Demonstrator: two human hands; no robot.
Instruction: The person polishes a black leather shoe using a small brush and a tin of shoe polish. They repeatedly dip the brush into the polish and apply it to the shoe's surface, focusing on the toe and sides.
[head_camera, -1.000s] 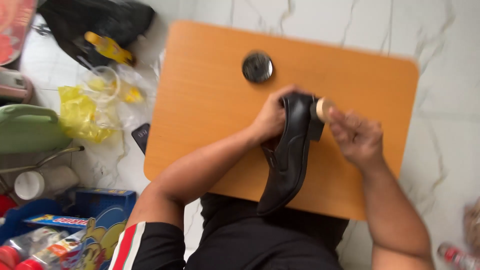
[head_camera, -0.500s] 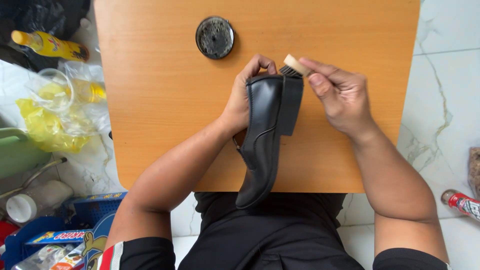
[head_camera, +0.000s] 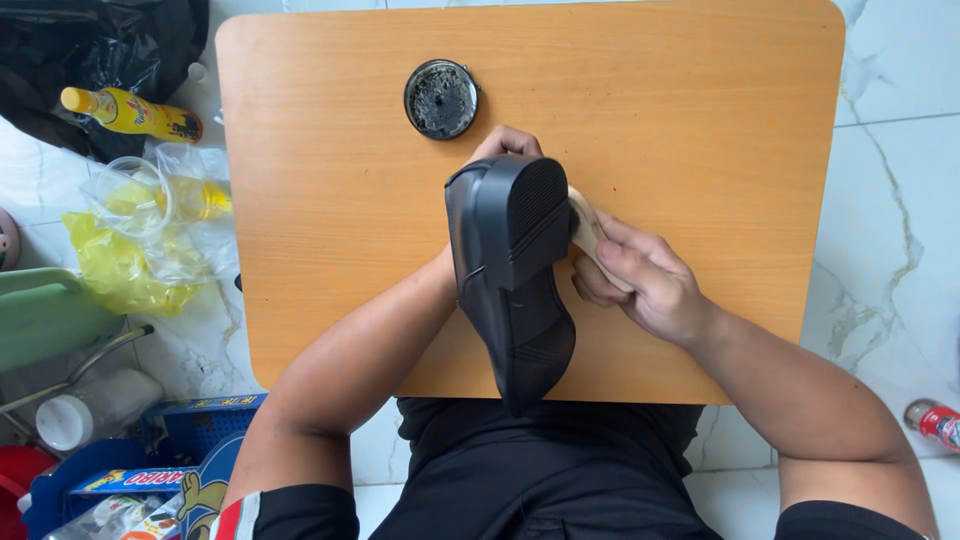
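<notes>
While your left hand (head_camera: 500, 150) is gripping the heel end of the black shoe (head_camera: 510, 270) and holding it over the table's near half with its ribbed sole turned up toward you, your right hand (head_camera: 640, 285) is grasping a pale wooden brush (head_camera: 585, 230) pressed against the shoe's right side, though its bristles are probably hidden behind the sole. You are working over an orange wood-grain table (head_camera: 700, 120) carrying an open round tin of dark polish (head_camera: 441, 98), standing on a white marbled tile floor (head_camera: 890, 200) with a yellow bottle (head_camera: 130, 112), crumpled plastic bags (head_camera: 150, 230) and a blue box (head_camera: 190, 440) lying to your left.
</notes>
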